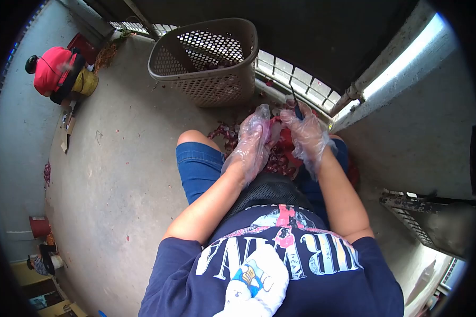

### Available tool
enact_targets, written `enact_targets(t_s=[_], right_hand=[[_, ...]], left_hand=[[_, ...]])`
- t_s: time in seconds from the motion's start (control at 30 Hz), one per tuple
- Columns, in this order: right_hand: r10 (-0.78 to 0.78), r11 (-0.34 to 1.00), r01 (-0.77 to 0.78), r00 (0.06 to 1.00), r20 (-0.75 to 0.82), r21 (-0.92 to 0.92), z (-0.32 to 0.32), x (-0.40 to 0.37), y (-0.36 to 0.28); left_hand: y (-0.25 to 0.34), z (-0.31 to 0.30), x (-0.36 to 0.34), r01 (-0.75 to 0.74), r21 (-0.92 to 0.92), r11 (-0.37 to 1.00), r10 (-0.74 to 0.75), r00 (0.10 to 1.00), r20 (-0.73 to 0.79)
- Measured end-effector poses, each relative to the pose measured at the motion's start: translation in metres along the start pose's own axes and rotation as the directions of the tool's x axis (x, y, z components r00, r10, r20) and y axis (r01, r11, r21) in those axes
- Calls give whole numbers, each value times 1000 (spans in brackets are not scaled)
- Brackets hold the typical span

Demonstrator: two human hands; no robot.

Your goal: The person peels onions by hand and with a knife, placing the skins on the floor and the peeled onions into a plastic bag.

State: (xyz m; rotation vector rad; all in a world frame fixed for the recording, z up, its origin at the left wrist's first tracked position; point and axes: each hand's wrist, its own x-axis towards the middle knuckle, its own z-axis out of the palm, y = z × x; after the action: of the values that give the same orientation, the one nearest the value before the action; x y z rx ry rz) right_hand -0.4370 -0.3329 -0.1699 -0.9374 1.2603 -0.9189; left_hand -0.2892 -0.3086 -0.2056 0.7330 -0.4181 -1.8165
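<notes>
Both my hands wear clear plastic gloves and meet above my knees. My left hand (253,138) is closed around a purple-pink onion (266,130), mostly hidden by the fingers and glove. In my right hand (305,130), close beside it, is a knife (298,110) with a dark blue handle, its thin blade pointing up and away. Beneath the hands lie red onion skins and pieces (281,165), with a red container (286,139) partly visible among them.
A tall brown perforated basket (214,87) stands ahead, with onions inside. A railing (296,76) runs behind it. A person in red (55,71) sits far left beside a yellow bucket (84,83); another person (42,262) is at lower left. Walls flank both sides.
</notes>
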Motion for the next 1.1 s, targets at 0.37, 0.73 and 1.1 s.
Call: enact_targets(t_s=[0.37,0.73,1.1], right_hand=[[-258,851,246,965,39,-464,3,13,61],[-218,727,-141,881,421,672,-8,-8,22],[-74,732,-97,972,221,675,-2,3,28]], left_hand=[[20,2,-8,285,-5,959,-266,901,342],[33,-11,-9,517,157,842,-535,759,372],[37,-11,-29,385,209,899,-394,919,-2]])
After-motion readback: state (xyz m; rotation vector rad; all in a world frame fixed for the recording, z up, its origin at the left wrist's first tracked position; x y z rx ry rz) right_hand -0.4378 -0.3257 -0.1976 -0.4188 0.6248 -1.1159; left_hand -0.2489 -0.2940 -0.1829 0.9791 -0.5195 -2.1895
